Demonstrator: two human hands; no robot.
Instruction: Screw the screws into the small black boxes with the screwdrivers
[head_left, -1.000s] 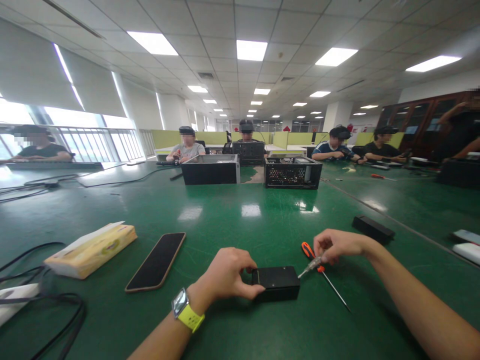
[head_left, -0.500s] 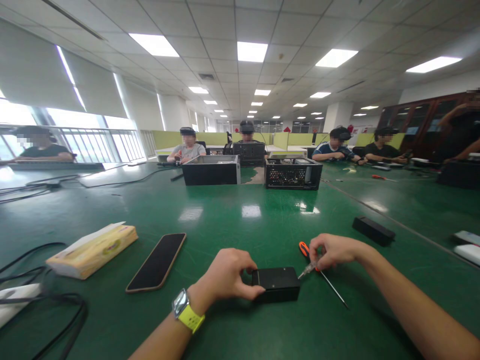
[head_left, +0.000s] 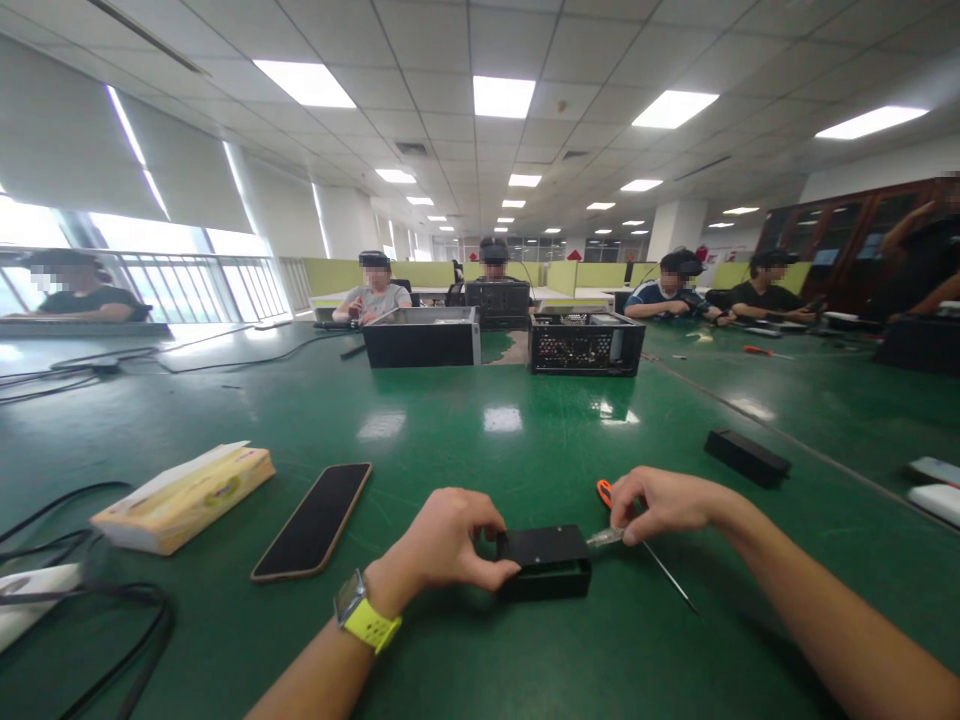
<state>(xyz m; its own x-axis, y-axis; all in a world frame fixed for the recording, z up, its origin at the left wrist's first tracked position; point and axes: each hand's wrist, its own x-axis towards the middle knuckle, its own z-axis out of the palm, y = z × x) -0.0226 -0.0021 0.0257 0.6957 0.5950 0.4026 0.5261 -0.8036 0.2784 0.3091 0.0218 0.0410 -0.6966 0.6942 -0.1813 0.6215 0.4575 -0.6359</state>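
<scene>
My left hand (head_left: 457,540) grips the left end of a small black box (head_left: 547,584), thumb at the near side and fingers behind. The box's flat black lid (head_left: 544,545) sits tilted, with a dark gap along the near edge. My right hand (head_left: 652,505) pinches a small clear-handled tool (head_left: 609,538), its tip at the lid's right end; whether it touches inside is too small to tell. Under the right hand lies a screwdriver (head_left: 671,577) with an orange and black handle, partly hidden by the fingers.
Left of my hands lie a phone (head_left: 315,522), a yellow tissue pack (head_left: 187,495) and black cables (head_left: 142,610). Another black box (head_left: 746,458) rests at the right. Two computer cases (head_left: 421,340) stand farther back on the green table (head_left: 465,460). Several people sit beyond.
The lid has lifted along its near side, and a gap now shows. The box and both hands have shifted slightly left, and the clear tool lies flatter.
</scene>
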